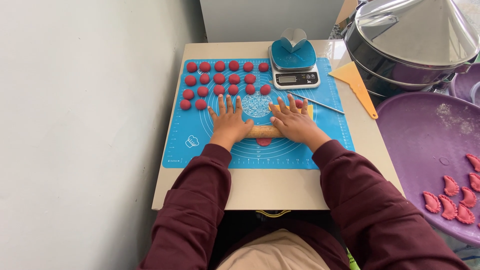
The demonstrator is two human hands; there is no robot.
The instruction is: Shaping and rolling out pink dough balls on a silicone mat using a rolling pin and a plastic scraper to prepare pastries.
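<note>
Wooden rolling pin [263, 131] lies crosswise at the centre of the blue silicone mat [200, 142] on the counter [270, 192], with the left hand [229, 123] and right hand [295, 123] both flat and spread on its ends, gripping nothing. Beneath it a red dough piece [264, 142] peeks out at six o'clock, mostly hidden, so its thickness is unclear. Uneven pressure could roll it lopsided or tear it, and a long forward push might reach the dough balls [220, 79] at eleven o'clock.
</note>
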